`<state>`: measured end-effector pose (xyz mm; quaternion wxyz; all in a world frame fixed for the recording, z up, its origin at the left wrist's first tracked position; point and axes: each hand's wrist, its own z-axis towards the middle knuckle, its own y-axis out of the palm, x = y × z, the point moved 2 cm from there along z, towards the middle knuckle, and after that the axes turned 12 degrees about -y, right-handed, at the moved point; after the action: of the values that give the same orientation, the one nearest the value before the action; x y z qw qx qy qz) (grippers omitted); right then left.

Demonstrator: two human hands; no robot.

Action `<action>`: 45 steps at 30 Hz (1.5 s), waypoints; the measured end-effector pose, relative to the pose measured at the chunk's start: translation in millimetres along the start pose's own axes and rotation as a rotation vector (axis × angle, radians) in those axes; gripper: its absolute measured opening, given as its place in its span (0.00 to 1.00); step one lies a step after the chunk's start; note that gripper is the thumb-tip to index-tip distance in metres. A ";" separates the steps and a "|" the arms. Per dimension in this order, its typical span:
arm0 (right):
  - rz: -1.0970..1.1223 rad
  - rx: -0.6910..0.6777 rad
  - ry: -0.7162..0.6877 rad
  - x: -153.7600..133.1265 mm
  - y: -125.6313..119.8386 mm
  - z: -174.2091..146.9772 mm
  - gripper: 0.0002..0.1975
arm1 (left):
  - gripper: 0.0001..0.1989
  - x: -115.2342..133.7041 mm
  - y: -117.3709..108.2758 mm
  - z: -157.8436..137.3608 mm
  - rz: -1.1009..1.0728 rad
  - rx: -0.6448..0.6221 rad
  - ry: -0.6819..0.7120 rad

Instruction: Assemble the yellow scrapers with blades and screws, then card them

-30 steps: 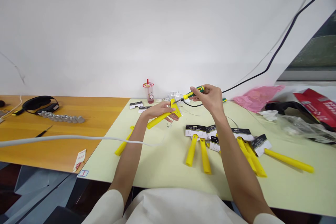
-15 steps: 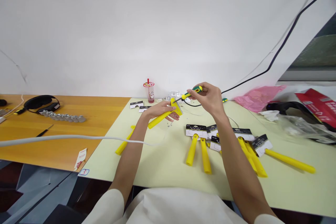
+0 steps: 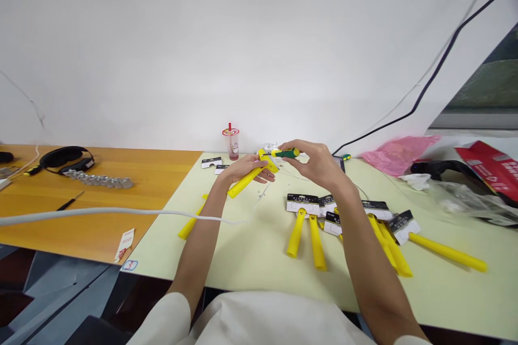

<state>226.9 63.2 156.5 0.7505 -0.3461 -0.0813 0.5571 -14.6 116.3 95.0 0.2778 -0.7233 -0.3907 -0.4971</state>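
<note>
My left hand (image 3: 242, 168) is closed round a yellow scraper (image 3: 244, 183) just below its wide head, holding it above the pale table with the handle pointing down to the left. In my right hand (image 3: 319, 163) is a screwdriver (image 3: 287, 153) with a green and yellow handle, gripped by the fingertips. It lies nearly level, with its tip at the scraper's head; whether it sits in a screw is too small to tell. Another yellow scraper (image 3: 190, 225) rests partly behind my left forearm.
Several carded yellow scrapers (image 3: 317, 242) lie around my right forearm. A lidded drink cup (image 3: 233, 145) stands by the wall. A pale cable (image 3: 121, 211) crosses in front on the left. Pink plastic (image 3: 399, 153) and clear bags (image 3: 465, 199) are heaped at right.
My right hand has moved left and slightly down, bringing the screwdriver lower, flatter and closer against the scraper's head. My left hand and the scraper have barely shifted.
</note>
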 end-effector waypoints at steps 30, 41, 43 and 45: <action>-0.077 -0.028 -0.049 0.1 -0.5 -1.2 0.27 | 0.15 4.4 0.1 -1.3 -0.037 0.020 -0.041; -0.128 -0.061 -0.109 -0.5 4.4 -0.2 0.31 | 0.14 5.4 5.7 -4.1 0.034 0.070 -0.033; -0.134 -0.058 -0.104 -0.7 3.8 -0.4 0.30 | 0.14 4.7 5.5 -3.0 0.048 0.108 -0.026; -0.141 -0.051 -0.088 -1.4 2.9 -0.4 0.29 | 0.13 3.5 4.7 -1.5 0.063 0.153 -0.014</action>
<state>224.3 62.2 154.8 0.7746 -0.3336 -0.1526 0.5153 -10.7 113.6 98.8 0.3447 -0.7154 -0.4065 -0.4517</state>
